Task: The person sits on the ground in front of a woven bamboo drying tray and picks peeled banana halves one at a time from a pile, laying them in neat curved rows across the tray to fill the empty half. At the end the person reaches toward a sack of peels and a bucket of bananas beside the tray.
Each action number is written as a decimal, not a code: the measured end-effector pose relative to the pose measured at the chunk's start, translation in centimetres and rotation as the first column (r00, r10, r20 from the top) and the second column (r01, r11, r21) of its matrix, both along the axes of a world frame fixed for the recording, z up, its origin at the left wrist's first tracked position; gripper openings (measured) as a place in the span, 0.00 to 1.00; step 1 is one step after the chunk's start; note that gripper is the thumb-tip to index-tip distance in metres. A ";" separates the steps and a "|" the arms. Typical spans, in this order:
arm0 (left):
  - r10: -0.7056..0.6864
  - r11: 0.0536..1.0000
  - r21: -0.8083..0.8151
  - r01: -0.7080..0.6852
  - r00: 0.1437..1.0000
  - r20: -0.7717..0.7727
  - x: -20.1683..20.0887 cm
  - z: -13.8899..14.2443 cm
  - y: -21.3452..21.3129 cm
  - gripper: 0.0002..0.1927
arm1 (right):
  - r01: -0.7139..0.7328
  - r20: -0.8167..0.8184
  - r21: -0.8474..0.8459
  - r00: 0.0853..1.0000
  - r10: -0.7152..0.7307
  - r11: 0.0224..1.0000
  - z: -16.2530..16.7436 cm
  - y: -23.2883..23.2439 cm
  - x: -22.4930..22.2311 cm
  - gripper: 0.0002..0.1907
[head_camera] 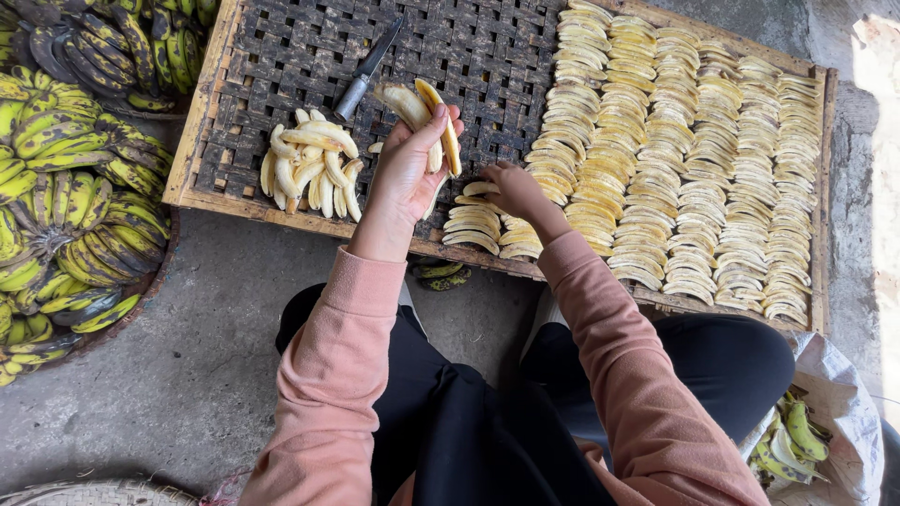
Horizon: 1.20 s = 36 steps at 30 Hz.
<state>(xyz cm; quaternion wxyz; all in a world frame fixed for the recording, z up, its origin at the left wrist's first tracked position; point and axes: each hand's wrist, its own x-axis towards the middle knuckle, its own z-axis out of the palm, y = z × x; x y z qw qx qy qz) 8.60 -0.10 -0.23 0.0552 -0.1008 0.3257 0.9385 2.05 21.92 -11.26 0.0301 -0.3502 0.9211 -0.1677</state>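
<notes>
Left hand raised over the woven tray, fingers curled around a fan of peeled banana slices. Held upright and splayed, likely so single slices peel off easily for the other hand. Acts as the feed stock, kept close to the laying point.

Right hand low on the tray, fingertips pressed down on the newest slices at the near edge. Closed or pinching: cannot tell, fingers hidden behind knuckles. Looks like seating a slice into the short, unfinished column.

Finished columns fill the right part of the tray, overlapped like shingles in tight rows. Probably packed that way to fit the most per tray while leaving each face exposed. Open lattice underneath suits airflow, judging by the gaps.

Pile of whole peeled bananas parked on the bare left part of the tray, within left-arm reach, apart from the laid rows. Knife lying beyond it, blade pointing away, untouched, clear of both hands.

Unpeeled green-yellow bunches stacked off-tray to the left. Discarded peels in the white sack at the right, a couple more peels on the concrete floor under the tray edge. Raw left, waste right.
</notes>
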 end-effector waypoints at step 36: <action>0.020 1.000 -0.010 -0.020 1.000 0.012 0.6 0.4 -0.3 0.13 | 0.184 0.320 -0.270 0.943 -0.092 0.945 0.9 1.0 -0.1 0.14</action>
